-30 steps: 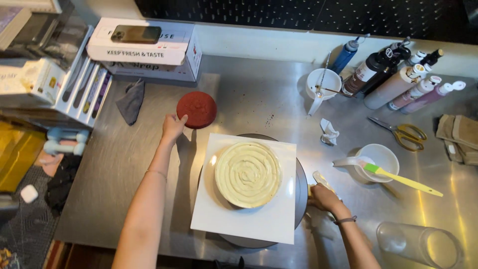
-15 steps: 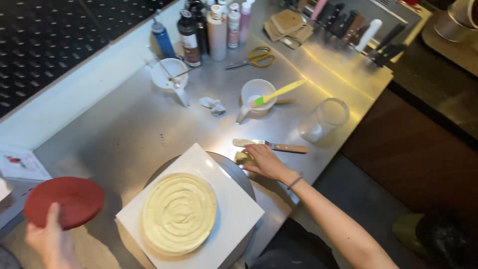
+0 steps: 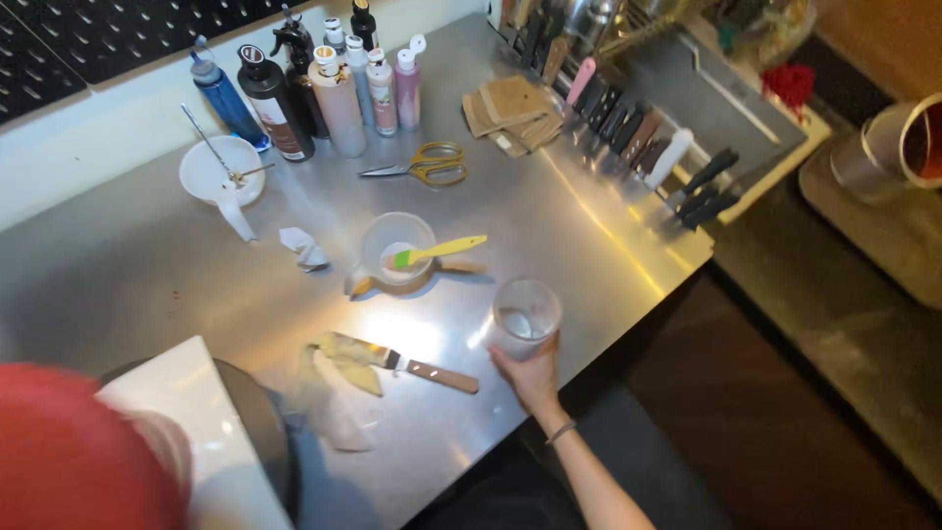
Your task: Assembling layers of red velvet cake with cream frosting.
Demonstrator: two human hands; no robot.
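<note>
Right hand (image 3: 530, 376): fingers wrapped low around the clear plastic cup (image 3: 525, 318), grasping it from the near side so it stands upright on the steel table (image 3: 589, 211).
Left hand: hidden; I cannot tell its grip (a blurred red disc (image 3: 83, 447) fills that corner).
Left of the fingers: spatula (image 3: 402, 361), blade on a smeared cloth (image 3: 329, 388).
Beyond the fingers: bowl (image 3: 397, 250) holding a yellow-handled brush (image 3: 432, 253), propped on its rim.
</note>
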